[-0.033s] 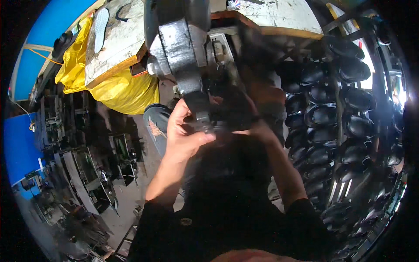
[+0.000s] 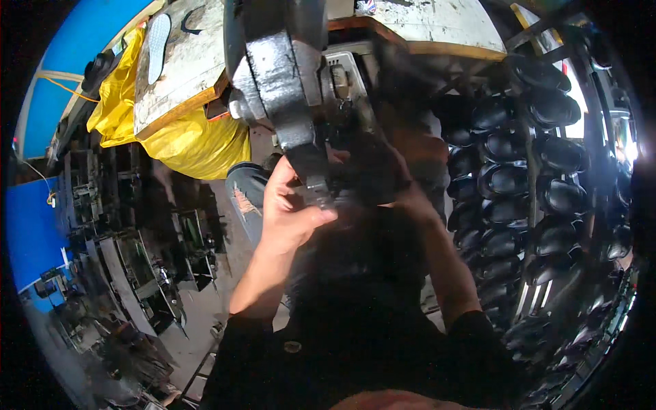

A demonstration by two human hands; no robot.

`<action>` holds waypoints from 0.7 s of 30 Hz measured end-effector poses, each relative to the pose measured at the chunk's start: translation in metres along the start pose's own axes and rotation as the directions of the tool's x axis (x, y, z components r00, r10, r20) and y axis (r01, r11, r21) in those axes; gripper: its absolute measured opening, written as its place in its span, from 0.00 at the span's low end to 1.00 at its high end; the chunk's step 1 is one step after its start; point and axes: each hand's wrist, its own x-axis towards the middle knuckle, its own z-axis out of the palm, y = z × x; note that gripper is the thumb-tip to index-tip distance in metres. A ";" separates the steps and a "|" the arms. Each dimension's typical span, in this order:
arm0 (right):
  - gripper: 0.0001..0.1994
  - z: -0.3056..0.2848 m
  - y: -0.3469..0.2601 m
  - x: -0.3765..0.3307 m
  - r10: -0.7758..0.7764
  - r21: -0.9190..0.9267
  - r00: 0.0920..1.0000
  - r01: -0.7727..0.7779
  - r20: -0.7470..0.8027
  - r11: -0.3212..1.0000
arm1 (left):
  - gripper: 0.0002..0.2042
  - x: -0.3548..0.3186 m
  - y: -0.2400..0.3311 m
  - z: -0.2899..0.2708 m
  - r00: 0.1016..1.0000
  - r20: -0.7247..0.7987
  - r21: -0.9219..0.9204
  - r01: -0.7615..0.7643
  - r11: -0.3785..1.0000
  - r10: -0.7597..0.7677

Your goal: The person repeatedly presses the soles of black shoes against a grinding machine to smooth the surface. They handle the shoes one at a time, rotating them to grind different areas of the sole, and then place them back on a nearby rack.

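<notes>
A black machine arm (image 2: 280, 89) slants down toward the person's chest, and a dark piece (image 2: 369, 167) sits just beside its lower end, between the person's 2 hands; the left hand (image 2: 283, 219) is curled by the arm's tip, thumb pointing right; the right hand (image 2: 408, 195) is at the piece's right side; shadow hides both grips, so I can't tell how they hold; nor which way the piece points, or its long axis; black shoes (image 2: 503, 181) fill rows at the right.

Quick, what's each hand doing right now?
Left hand: half-curled beside the dark machine arm; whether it grips can't be told.
Right hand: partly hidden in shadow; open or closed can't be told.
</notes>
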 end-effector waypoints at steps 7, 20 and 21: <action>0.51 -0.063 -0.051 -0.016 -0.234 -0.456 0.972 0.219 0.023 0.863 | 0.32 -0.003 -0.005 0.001 0.999 -0.002 -0.116 0.053 0.992 -0.054; 0.55 -0.086 -0.120 -0.031 -0.397 -0.710 0.915 0.232 -0.073 0.665 | 0.32 -0.014 -0.012 -0.019 0.989 -0.075 -0.248 0.104 0.963 -0.126; 0.56 -0.081 -0.127 -0.031 -0.408 -0.726 0.909 0.225 -0.083 0.650 | 0.32 -0.013 -0.014 -0.023 0.992 -0.059 -0.278 0.088 0.956 -0.108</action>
